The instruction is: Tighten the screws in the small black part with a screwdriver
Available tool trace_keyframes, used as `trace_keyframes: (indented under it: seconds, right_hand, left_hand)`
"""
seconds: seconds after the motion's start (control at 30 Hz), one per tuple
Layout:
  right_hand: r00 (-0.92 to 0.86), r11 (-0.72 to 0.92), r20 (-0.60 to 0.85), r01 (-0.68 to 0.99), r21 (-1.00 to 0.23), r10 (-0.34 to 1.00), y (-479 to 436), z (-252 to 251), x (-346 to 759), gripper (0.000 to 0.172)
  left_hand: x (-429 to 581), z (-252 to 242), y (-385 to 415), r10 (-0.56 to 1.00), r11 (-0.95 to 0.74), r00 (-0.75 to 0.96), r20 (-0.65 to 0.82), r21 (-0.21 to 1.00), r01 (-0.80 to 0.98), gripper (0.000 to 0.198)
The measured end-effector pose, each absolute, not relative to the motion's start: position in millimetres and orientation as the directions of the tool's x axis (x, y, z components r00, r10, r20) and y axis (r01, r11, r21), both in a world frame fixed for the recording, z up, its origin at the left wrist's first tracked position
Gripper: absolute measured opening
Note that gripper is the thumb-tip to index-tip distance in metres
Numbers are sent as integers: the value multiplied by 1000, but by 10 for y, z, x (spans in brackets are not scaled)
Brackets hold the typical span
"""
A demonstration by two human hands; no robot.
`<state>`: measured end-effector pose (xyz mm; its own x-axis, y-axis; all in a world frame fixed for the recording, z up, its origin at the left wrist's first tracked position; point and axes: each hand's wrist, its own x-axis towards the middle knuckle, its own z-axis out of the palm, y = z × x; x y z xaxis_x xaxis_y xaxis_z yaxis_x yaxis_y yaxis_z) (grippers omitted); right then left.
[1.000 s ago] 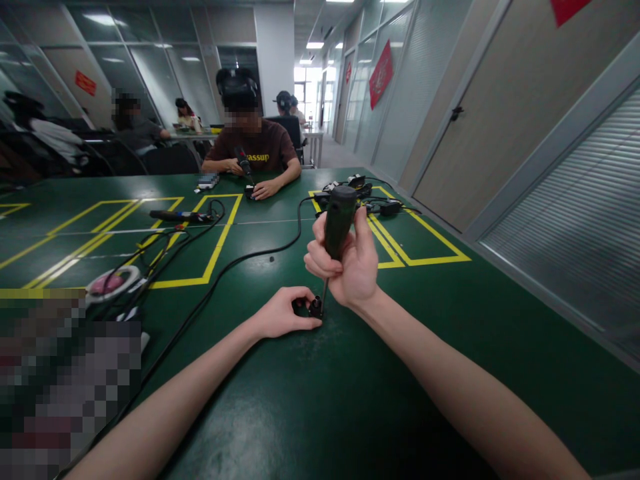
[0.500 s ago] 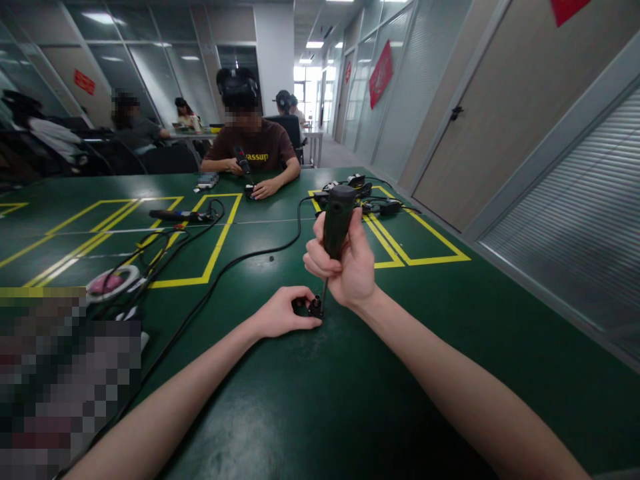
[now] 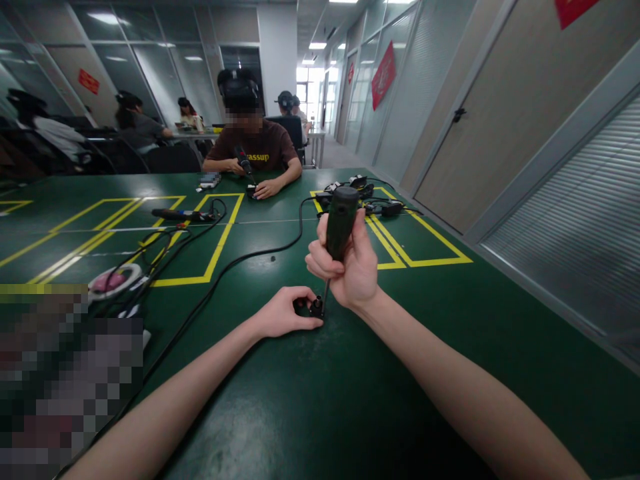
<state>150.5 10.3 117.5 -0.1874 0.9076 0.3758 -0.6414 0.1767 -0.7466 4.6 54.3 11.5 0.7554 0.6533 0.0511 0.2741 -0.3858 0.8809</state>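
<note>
A dark screwdriver (image 3: pixel 343 217) with a thick handle stands nearly upright in my right hand (image 3: pixel 353 270), whose fingers wrap its grip. Its thin metal shaft runs down to a small black part (image 3: pixel 317 307) on the green table. The shaft's tip is at the right side of that part; exactly where it sits is too small to tell. My left hand (image 3: pixel 285 312) rests on the tabletop and pinches the part between thumb and fingers. A short metallic cylinder shows on top of the part.
A black cable (image 3: pixel 240 257) crosses the green table (image 3: pixel 280 413). Tangled adapters (image 3: pixel 390 208) lie at the back right, a black wand-like tool (image 3: pixel 183 215) at the left, and a white ring (image 3: pixel 117 280) nearer. Across the table, a person (image 3: pixel 253 143) works with a tool.
Both hands keep the same hold on the screwdriver and the black part. The whole view has shifted very slightly; nothing else visibly differs.
</note>
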Motion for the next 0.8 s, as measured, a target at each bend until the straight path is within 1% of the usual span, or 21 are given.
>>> trace_keyframes:
  seconds: [0.1, 0.27, 0.53, 0.7, 0.8]
  right_hand:
    - [-189, 198, 387, -617, -761, 902, 105, 1172, 1507, 62]
    - [-164, 169, 326, -598, -784, 931, 105, 1186, 1495, 66]
    - [-163, 170, 326, -596, -785, 931, 100, 1197, 1498, 67]
    - [-185, 195, 380, -614, -765, 906, 111, 1179, 1505, 66]
    - [-183, 183, 365, -615, -767, 913, 111, 1181, 1503, 67]
  left_hand:
    - [48, 111, 542, 655, -391, 754, 55, 878, 276, 28]
    - [50, 104, 545, 659, -390, 750, 57, 879, 275, 28]
    - [51, 95, 548, 657, -399, 751, 67, 876, 271, 28]
    - [51, 101, 546, 657, -391, 751, 62, 880, 269, 29]
    - [50, 102, 549, 655, -396, 753, 60, 876, 275, 29]
